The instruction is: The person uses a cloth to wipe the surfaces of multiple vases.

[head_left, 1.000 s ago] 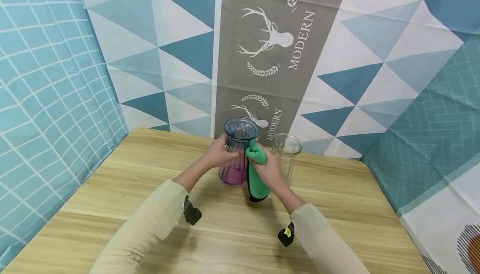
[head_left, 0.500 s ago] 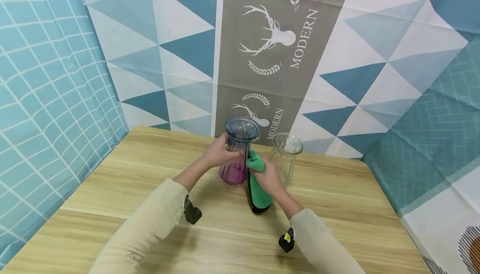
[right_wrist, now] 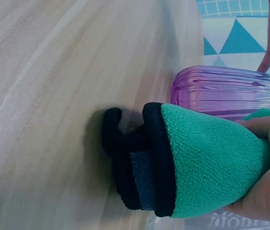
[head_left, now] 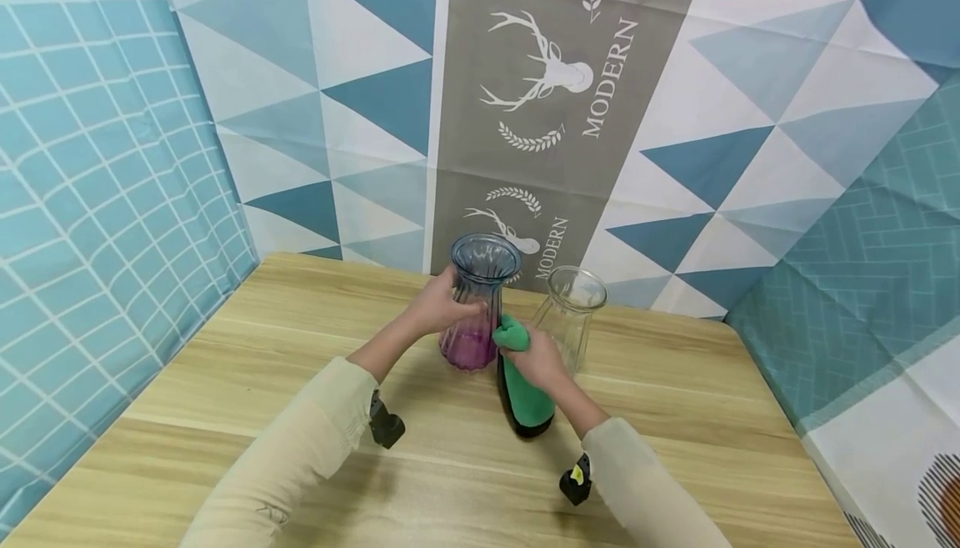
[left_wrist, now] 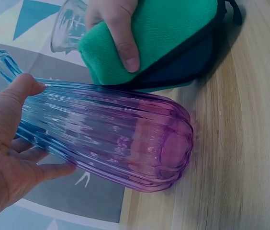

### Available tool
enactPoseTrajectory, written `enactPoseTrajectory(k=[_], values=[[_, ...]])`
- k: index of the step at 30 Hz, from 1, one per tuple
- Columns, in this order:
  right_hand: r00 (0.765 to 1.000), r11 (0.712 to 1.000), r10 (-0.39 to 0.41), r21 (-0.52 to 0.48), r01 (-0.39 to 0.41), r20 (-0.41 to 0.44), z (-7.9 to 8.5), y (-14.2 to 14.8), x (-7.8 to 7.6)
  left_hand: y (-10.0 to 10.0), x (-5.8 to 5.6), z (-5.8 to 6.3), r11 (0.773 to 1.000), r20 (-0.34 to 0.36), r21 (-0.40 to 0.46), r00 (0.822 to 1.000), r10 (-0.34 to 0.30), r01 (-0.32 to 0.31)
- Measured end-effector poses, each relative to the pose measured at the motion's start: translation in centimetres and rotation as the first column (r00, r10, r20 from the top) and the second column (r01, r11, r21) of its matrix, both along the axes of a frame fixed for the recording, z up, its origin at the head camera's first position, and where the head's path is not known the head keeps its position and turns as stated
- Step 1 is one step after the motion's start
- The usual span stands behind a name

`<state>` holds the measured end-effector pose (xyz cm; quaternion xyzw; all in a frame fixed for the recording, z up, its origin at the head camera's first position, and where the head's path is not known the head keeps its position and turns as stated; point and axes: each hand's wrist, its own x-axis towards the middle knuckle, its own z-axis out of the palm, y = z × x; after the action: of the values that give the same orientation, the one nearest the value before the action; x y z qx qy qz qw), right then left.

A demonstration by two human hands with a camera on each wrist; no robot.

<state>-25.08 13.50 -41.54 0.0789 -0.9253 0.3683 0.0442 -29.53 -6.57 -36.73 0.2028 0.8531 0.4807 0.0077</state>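
Note:
A ribbed glass vase (head_left: 474, 339), blue at its flared rim and purple toward the base, stands upright on the wooden table. My left hand (head_left: 441, 304) grips it around the upper body from the left, thumb on the near side in the left wrist view. My right hand (head_left: 542, 358) holds a folded green cloth (left_wrist: 173, 33) with black edging against the vase's right side. The cloth's loose end (right_wrist: 207, 158) hangs below the fingers, close over the table. Just behind the right hand stands a clear glass vase (head_left: 577, 302), partly hidden by that hand.
The wooden table (head_left: 285, 398) ends at a patterned fabric backdrop (head_left: 375, 114) just behind both vases. Blue tiled fabric (head_left: 97, 181) borders the left side, and teal fabric (head_left: 870, 281) the right. Black wrist cameras (head_left: 386, 423) hang under the sleeves.
My right hand has slid the green cloth down along the vase's right side, from near the rim to the mid body. The left hand and both vases stay about where they were.

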Motion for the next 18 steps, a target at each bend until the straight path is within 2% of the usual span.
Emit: enactPoseTrajectory(k=[4, 10, 18], values=[[1.0, 0.998, -0.023, -0.053, 0.023, -0.001, 1.0, 0.0, 0.0, 0.0, -0.1, 0.0, 1.0, 0.003, -0.003, 1.0, 0.001, -0.001], [0.994, 0.986, -0.049, -0.162, 0.033, -0.098, 2.8, -0.2, -0.1, 0.2, -0.2, 0.0, 1.0, 0.007, -0.002, 1.0, 0.001, -0.001], [0.982, 0.979, -0.053, -0.202, 0.016, -0.181, 4.0, -0.3, -0.4, 0.2, -0.2, 0.0, 1.0, 0.034, -0.007, 0.999, -0.002, 0.002]])
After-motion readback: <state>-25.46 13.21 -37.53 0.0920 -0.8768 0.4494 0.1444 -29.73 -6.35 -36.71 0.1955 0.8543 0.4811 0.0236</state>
